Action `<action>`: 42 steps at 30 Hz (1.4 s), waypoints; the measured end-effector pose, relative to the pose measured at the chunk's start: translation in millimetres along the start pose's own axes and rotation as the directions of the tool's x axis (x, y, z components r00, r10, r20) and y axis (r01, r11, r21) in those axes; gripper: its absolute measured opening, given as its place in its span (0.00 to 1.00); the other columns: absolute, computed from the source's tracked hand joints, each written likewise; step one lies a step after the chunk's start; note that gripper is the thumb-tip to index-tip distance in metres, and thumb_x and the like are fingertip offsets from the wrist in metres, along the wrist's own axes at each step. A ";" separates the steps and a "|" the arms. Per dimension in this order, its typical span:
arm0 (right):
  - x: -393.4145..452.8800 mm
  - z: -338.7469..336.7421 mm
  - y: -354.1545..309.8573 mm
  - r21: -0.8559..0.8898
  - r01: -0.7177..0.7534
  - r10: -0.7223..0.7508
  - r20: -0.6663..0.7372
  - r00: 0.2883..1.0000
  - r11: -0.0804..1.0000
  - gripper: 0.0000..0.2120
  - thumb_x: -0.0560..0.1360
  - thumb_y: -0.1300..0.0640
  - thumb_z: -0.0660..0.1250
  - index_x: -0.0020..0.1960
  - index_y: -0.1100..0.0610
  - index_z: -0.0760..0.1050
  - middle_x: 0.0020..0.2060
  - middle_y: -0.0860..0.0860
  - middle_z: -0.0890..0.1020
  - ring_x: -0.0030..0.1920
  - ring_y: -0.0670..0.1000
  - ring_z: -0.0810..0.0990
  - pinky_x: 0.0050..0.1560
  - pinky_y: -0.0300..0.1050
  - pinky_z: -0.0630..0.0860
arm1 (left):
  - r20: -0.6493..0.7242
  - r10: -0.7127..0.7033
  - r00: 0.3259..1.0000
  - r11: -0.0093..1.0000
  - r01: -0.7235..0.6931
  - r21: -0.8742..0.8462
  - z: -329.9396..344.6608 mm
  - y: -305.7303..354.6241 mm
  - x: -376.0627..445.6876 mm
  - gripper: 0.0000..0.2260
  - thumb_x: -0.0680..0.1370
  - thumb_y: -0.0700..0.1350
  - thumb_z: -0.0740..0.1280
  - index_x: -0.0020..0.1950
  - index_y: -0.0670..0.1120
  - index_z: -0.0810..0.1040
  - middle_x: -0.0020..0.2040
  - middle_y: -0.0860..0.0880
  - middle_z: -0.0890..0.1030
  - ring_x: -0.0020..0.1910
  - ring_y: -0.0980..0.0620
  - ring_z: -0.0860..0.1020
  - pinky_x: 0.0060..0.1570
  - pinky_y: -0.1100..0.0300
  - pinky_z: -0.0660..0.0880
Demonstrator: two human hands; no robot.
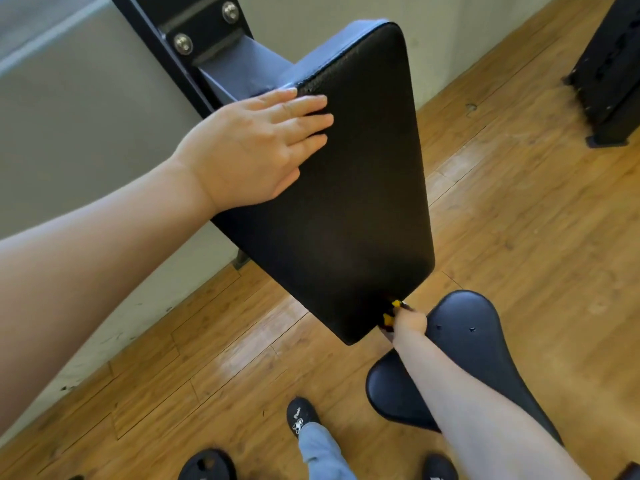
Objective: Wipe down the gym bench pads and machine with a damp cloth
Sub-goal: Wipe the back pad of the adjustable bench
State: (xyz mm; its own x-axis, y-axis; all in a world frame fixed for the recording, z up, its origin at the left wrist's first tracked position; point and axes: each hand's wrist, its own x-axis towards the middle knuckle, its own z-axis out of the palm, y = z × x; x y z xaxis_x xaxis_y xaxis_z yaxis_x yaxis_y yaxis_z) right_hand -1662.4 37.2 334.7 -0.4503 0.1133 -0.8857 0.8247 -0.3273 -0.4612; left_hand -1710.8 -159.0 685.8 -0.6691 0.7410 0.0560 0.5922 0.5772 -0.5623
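Note:
A tall black back pad (346,188) of a gym machine stands tilted in the middle of the view. My left hand (256,147) lies flat on its upper left side, fingers straight. My right hand (408,320) is down at the pad's lower end, gripping a yellow cloth (389,315) against the pad's bottom edge; most of the cloth is hidden by the pad and my fingers. Below it sits the black seat pad (474,344), with my right forearm crossing over it.
The dark machine frame (204,32) with two bolts rises behind the pad at the top. Another black machine base (609,81) stands at the far right. My shoes (301,415) and a black weight plate (207,465) are on the wooden floor; a grey wall lies left.

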 end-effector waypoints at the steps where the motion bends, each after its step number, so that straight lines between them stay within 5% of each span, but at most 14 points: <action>1: 7.0 -3.2 -18.0 -0.010 0.060 -0.060 -0.034 0.998 0.998 0.12 0.79 0.62 0.56 0.59 0.59 0.73 0.51 0.57 0.77 0.49 0.57 0.74 0.49 0.51 0.74 | 0.002 0.000 1.000 1.000 0.000 -0.004 0.1 0.2 0.4 0.20 0.77 0.43 0.53 0.63 0.36 0.76 0.64 0.38 0.76 0.67 0.39 0.71 0.68 0.45 0.63; 4: 26.3 -11.9 -66.8 -0.117 0.315 -0.328 -0.108 0.939 0.942 0.09 0.76 0.65 0.57 0.47 0.57 0.76 0.42 0.54 0.77 0.41 0.55 0.75 0.36 0.42 0.75 | 0.002 0.000 1.000 1.000 0.000 0.000 0.7 -0.7 0.4 0.20 0.77 0.43 0.54 0.62 0.36 0.76 0.64 0.38 0.76 0.67 0.39 0.71 0.68 0.45 0.63; 6: 30.6 -16.1 -88.8 -0.184 0.440 -0.459 -0.072 0.886 0.879 0.08 0.76 0.66 0.58 0.45 0.56 0.74 0.41 0.54 0.78 0.47 0.58 0.78 0.45 0.46 0.78 | 0.003 -0.001 1.000 1.000 0.001 0.003 1.1 -1.0 0.3 0.20 0.78 0.43 0.54 0.62 0.36 0.76 0.64 0.38 0.76 0.67 0.39 0.71 0.68 0.45 0.63; 9: 31.8 -22.6 -98.3 -0.344 0.516 -0.544 0.017 0.839 0.785 0.09 0.76 0.67 0.58 0.55 0.68 0.72 0.52 0.64 0.78 0.55 0.62 0.76 0.60 0.54 0.73 | 0.004 0.000 1.000 1.000 0.000 -0.003 1.4 -1.3 1.5 0.19 0.78 0.43 0.54 0.62 0.36 0.76 0.64 0.38 0.76 0.67 0.39 0.71 0.68 0.45 0.63; 13: 34.6 -26.3 -53.5 -0.458 0.387 -0.397 0.077 0.914 0.801 0.08 0.76 0.68 0.58 0.49 0.61 0.74 0.45 0.58 0.77 0.47 0.58 0.76 0.50 0.48 0.73 | 0.011 -0.002 1.000 1.000 0.002 0.001 0.9 -1.7 2.0 0.20 0.78 0.43 0.53 0.62 0.37 0.76 0.64 0.38 0.76 0.67 0.39 0.71 0.68 0.45 0.62; 16: 25.7 -24.2 0.5 -0.487 0.225 -0.184 0.132 0.974 0.844 0.11 0.77 0.67 0.61 0.58 0.59 0.74 0.49 0.59 0.78 0.49 0.60 0.78 0.52 0.53 0.76 | 0.011 0.001 1.000 1.000 -0.001 0.006 0.4 -0.7 1.2 0.20 0.78 0.43 0.53 0.62 0.37 0.77 0.63 0.38 0.76 0.67 0.40 0.71 0.68 0.46 0.62; 21: 5.9 -9.6 40.4 -0.145 -0.004 0.014 0.069 0.998 0.989 0.14 0.78 0.65 0.60 0.62 0.58 0.74 0.54 0.58 0.79 0.55 0.60 0.78 0.61 0.58 0.73 | 0.022 -0.006 1.000 1.000 0.006 0.006 -0.6 -0.1 1.2 0.20 0.78 0.43 0.53 0.63 0.37 0.76 0.64 0.38 0.76 0.68 0.40 0.71 0.69 0.46 0.62; 24: 13.9 -10.3 5.4 0.004 0.004 -0.004 0.018 1.000 1.000 0.12 0.79 0.66 0.57 0.57 0.59 0.76 0.47 0.57 0.79 0.47 0.58 0.78 0.51 0.54 0.77 | 0.018 -0.011 1.000 1.000 0.011 0.007 -0.4 -0.3 1.1 0.20 0.78 0.43 0.53 0.63 0.37 0.76 0.64 0.38 0.76 0.68 0.40 0.71 0.69 0.46 0.62; 28: 32.4 -18.3 -58.3 0.022 0.220 -0.218 -0.044 0.975 0.975 0.15 0.79 0.66 0.57 0.61 0.57 0.74 0.53 0.55 0.77 0.48 0.54 0.77 0.46 0.47 0.76 | 0.006 -0.010 1.000 1.000 0.010 0.004 -0.2 -0.9 0.7 0.19 0.78 0.42 0.54 0.62 0.37 0.77 0.64 0.39 0.76 0.67 0.40 0.71 0.69 0.47 0.62; 34: 37.4 -20.1 -111.7 -0.234 0.431 -0.437 0.029 0.899 0.872 0.19 0.79 0.64 0.59 0.70 0.57 0.68 0.64 0.52 0.74 0.65 0.53 0.71 0.66 0.51 0.69 | -0.004 -0.004 1.000 1.000 0.004 -0.004 1.3 -1.8 0.9 0.18 0.78 0.42 0.55 0.62 0.38 0.77 0.64 0.39 0.77 0.67 0.41 0.71 0.68 0.47 0.62; 36: 32.9 -20.6 -96.6 -0.355 0.423 -0.442 0.032 0.897 0.833 0.17 0.79 0.65 0.58 0.67 0.60 0.71 0.62 0.57 0.75 0.64 0.58 0.72 0.65 0.53 0.69 | -0.001 -0.006 1.000 1.000 0.006 -0.005 1.1 -1.9 0.9 0.18 0.78 0.42 0.55 0.62 0.38 0.77 0.64 0.39 0.76 0.68 0.41 0.71 0.69 0.48 0.62; 39: 27.8 -16.4 -54.6 -0.379 0.282 -0.325 -0.054 0.944 0.881 0.12 0.76 0.66 0.57 0.47 0.55 0.78 0.47 0.63 0.79 0.48 0.61 0.77 0.52 0.53 0.73 | 0.010 -0.009 1.000 1.000 0.009 0.000 2.3 -1.9 0.3 0.18 0.78 0.42 0.55 0.63 0.38 0.77 0.64 0.39 0.76 0.68 0.41 0.71 0.69 0.47 0.62; 42: -1.9 3.5 -7.6 -0.319 0.118 -0.148 -0.071 0.986 0.940 0.08 0.77 0.68 0.57 0.48 0.60 0.74 0.45 0.58 0.78 0.47 0.56 0.75 0.47 0.51 0.74 | 0.015 -0.010 1.000 1.000 0.010 -0.003 1.2 -1.4 0.6 0.18 0.78 0.42 0.54 0.63 0.38 0.77 0.64 0.39 0.76 0.68 0.41 0.71 0.69 0.47 0.62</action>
State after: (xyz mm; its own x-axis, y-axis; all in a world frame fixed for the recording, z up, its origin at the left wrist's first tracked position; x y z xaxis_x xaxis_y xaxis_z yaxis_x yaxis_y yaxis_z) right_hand -1669.0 36.2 340.1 -0.5417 0.2267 -0.8095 0.8317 0.0049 -0.5552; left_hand -1712.6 -159.8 685.6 -0.6819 0.7298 0.0491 0.5866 0.5858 -0.5593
